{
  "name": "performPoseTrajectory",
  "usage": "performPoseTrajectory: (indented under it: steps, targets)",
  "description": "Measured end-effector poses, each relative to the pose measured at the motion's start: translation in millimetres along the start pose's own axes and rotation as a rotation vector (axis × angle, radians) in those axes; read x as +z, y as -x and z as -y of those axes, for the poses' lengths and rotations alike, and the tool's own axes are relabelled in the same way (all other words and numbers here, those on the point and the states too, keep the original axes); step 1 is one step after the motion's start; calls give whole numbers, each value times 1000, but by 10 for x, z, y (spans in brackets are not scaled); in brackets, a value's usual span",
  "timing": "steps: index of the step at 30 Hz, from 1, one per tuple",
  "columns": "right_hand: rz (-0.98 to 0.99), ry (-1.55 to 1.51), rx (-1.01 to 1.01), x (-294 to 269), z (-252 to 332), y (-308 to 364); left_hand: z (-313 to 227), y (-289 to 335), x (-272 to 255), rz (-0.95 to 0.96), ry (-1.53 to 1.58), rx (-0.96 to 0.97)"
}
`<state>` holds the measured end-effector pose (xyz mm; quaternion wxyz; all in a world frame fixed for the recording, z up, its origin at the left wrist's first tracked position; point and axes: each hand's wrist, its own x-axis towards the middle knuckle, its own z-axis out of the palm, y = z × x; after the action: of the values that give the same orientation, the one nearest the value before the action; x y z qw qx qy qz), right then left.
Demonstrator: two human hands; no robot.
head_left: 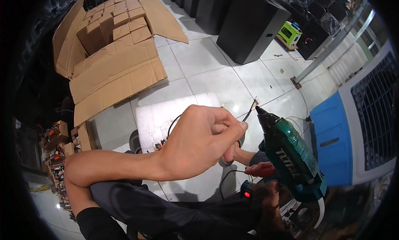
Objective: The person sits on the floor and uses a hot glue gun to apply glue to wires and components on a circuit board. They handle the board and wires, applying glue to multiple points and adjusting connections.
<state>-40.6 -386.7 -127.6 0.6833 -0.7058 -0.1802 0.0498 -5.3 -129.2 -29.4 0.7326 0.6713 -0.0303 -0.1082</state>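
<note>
My left hand (201, 142) is closed in a pinch around a thin black cable (250, 110), whose end with several fine bare wires sticks out beyond the thumb. A teal glue gun (291, 157) is gripped by my right hand (268, 184), partly hidden behind the gun's body. The black nozzle (266, 117) points up at the cable's wire end, very near it; I cannot tell whether they touch. A white glue stick (320, 215) curves from the gun's back, and a red light glows at the handle's foot.
Under my left hand lies a white foam slab (153, 115) with small red and black parts (160, 143) on it. Far left stands an open cardboard carton (116, 73) full of small boxes. Black speaker-like cabinets (249, 28) stand beyond; a blue and white cooler (336, 136) is right.
</note>
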Motion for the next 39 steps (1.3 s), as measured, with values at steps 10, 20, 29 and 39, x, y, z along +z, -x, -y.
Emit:
performPoseTrajectory:
  steps: [10,20,29,39]
  targets:
    - [-92,43,-94,73,85,-96,2,14,-7,18,2,3]
    - [-139,61,-149,104,89,-116,24,9,4,16,8,7]
    - [-193,20,-109,143,48,-103,-4,11,-13,0,5,4]
    - [-92,-63,-106,40,-32,-81,22,17,-7,7,-17,-6]
